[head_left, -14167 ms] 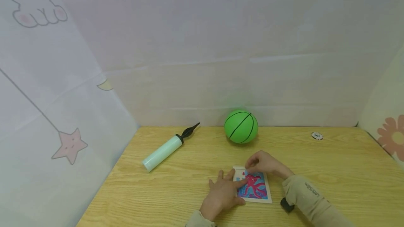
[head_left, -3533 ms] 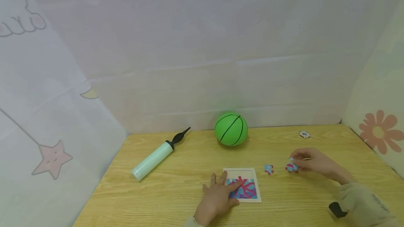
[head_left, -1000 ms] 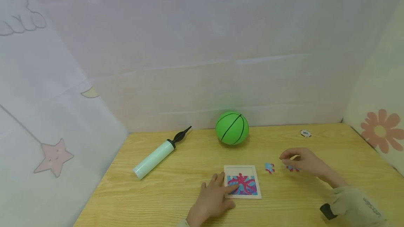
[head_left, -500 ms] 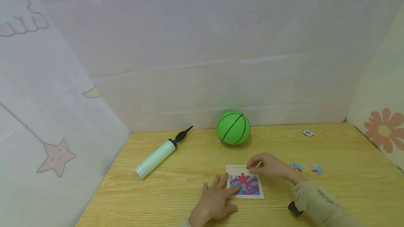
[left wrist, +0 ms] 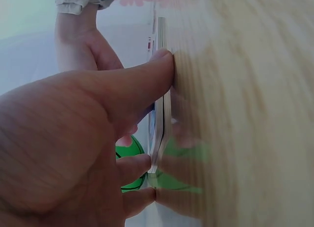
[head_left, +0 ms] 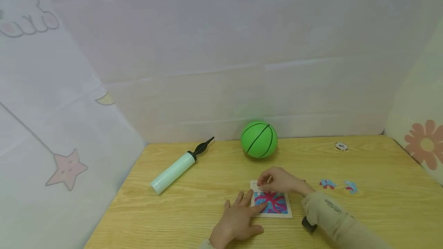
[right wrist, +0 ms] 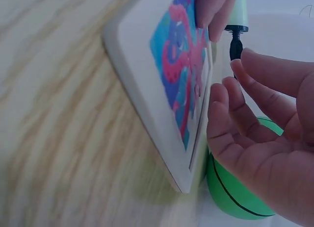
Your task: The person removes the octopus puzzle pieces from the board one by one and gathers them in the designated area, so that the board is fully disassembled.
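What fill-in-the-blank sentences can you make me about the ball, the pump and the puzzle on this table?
1. The ball is ____ with black lines.
2. Seen from the head camera, the ball sits ____ the pump and the round chip.
3. The pump's nozzle is colored ____.
4. The hand with spread fingers touching the puzzle is the person's ____ one.

Missing words: green; between; black; left.

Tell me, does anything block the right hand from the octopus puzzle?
Nothing visible does. The right hand is over the far part of the puzzle; the left hand rests at its left side, and the green ball sits beyond.
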Motion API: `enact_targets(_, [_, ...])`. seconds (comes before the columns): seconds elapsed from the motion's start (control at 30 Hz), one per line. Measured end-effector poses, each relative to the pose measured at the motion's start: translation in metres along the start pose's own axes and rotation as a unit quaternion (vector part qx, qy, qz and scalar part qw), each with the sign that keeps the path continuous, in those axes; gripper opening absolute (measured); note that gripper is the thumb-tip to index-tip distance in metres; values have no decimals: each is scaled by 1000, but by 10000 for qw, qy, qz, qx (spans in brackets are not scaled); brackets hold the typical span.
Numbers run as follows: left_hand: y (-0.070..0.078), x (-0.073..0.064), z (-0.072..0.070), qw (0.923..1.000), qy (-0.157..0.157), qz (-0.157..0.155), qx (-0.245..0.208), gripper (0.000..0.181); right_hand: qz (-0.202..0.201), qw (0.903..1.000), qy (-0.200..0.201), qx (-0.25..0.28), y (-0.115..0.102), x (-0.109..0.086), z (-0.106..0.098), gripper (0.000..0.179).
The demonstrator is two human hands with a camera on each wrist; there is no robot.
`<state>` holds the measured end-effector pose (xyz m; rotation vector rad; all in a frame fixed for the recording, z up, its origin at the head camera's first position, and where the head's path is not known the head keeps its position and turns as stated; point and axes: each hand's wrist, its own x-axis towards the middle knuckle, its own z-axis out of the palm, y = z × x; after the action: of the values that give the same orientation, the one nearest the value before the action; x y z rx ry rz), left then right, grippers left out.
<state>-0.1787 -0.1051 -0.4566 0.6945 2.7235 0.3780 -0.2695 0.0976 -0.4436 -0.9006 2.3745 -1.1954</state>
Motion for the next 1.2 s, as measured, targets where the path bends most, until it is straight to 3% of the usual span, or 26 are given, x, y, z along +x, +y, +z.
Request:
enact_targets(0.1, [2, 1, 0, 10000, -11, -14, 45, 63, 140, 9999, 34, 40, 1, 3, 1, 5])
enact_targets(0.5, [7, 1, -3, 9999, -17, -92, 110, 63, 41, 9995, -163, -281, 10, 10, 4, 5])
enact_targets(1.2, [7, 0, -3, 9997, -40, -232, 105, 63, 176, 9994, -236, -153, 5, 11, 7, 11])
